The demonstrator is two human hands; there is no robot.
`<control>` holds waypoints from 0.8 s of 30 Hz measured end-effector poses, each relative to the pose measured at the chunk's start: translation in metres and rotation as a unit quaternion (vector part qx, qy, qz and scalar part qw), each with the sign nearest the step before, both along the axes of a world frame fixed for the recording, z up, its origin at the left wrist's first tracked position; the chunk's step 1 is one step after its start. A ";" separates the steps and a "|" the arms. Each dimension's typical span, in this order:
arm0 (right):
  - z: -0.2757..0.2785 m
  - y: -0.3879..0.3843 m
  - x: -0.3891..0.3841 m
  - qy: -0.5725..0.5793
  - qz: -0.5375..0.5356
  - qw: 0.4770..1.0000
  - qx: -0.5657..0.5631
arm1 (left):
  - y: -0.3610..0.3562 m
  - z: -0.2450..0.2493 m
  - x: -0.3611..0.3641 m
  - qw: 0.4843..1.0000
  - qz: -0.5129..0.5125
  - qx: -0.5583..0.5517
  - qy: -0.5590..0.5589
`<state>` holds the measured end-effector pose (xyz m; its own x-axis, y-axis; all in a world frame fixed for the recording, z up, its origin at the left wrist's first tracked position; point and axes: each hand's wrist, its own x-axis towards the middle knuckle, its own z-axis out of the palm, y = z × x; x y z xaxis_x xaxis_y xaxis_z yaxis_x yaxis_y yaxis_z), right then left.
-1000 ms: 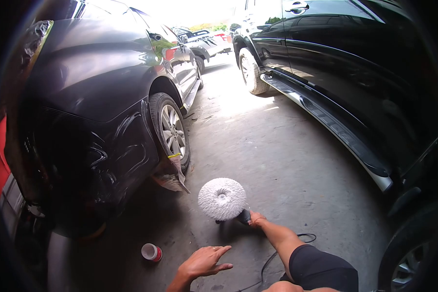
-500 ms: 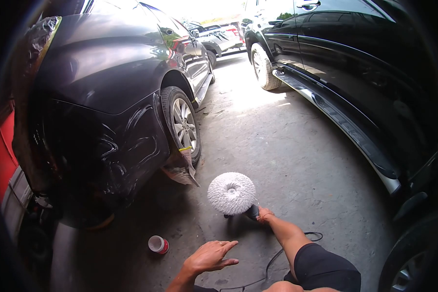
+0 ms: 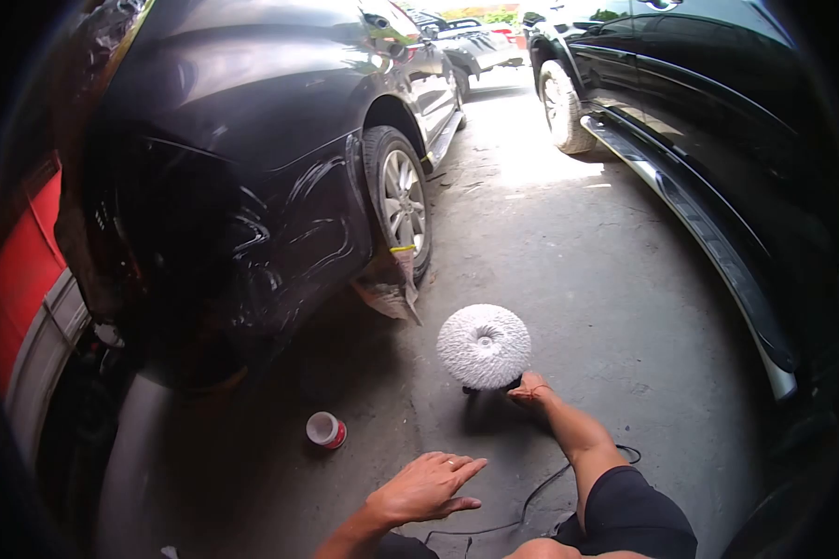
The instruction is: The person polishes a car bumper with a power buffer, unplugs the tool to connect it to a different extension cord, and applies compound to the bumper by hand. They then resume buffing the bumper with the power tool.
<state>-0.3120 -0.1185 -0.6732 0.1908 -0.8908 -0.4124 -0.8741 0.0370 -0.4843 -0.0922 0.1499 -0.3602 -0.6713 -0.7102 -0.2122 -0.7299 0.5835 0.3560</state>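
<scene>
My right hand (image 3: 531,389) is closed round the dark handle of a polisher (image 3: 484,345), whose round white fluffy pad faces up towards me. Its body is mostly hidden beneath the pad. My left hand (image 3: 429,486) hovers in the air with fingers stretched out, a ring on one finger, holding nothing. On the floor beyond it stands a small white and red tub (image 3: 326,430), open at the top. To the left is the dark car (image 3: 242,121), with whitish smears of compound (image 3: 252,233) on its rear bumper.
Masking paper (image 3: 391,287) hangs by the car's rear wheel (image 3: 403,200). A black cord (image 3: 531,498) lies on the concrete floor. Another black vehicle with a side step (image 3: 690,219) stands on the right. A red object (image 3: 30,270) is at the far left.
My view has shifted, so the cars, tub and hands appear further right and higher. The polisher stays in my right hand; my left hand keeps its fingers stretched out.
</scene>
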 end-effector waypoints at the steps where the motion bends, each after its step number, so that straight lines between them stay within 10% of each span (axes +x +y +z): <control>1: -0.004 -0.003 0.005 0.001 0.016 1.000 -0.024 | 0.009 -0.001 0.003 1.000 0.030 0.005 -0.006; 8: -0.107 -0.037 0.026 0.016 -0.080 0.986 -0.148 | 0.049 -0.002 0.057 0.996 0.068 0.043 0.030; 11: -0.184 -0.082 0.016 0.095 -0.024 0.995 -0.018 | 0.071 0.006 0.089 0.989 0.137 0.043 0.028; 17: -0.006 0.001 0.107 -0.122 0.166 0.978 -0.015 | 0.091 0.001 0.165 0.922 0.335 -0.158 0.117; 19: 0.043 0.066 0.125 -0.369 -0.088 0.906 0.188 | 0.096 -0.048 0.190 0.873 0.425 -0.136 0.196; 23: 0.094 0.129 0.155 -0.540 0.009 0.747 0.388 | 0.088 -0.119 0.194 0.789 0.506 -0.203 0.282; 24: 0.116 0.156 0.169 -0.618 0.057 0.637 0.457 | 0.075 -0.123 0.190 0.769 0.484 -0.274 0.314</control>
<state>-0.1430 0.0377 -0.5569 0.9152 -0.3376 -0.2199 0.1325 0.7677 -0.6269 0.0974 0.2252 -0.4836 0.3811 -0.8093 0.4470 -0.7017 0.0616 0.7098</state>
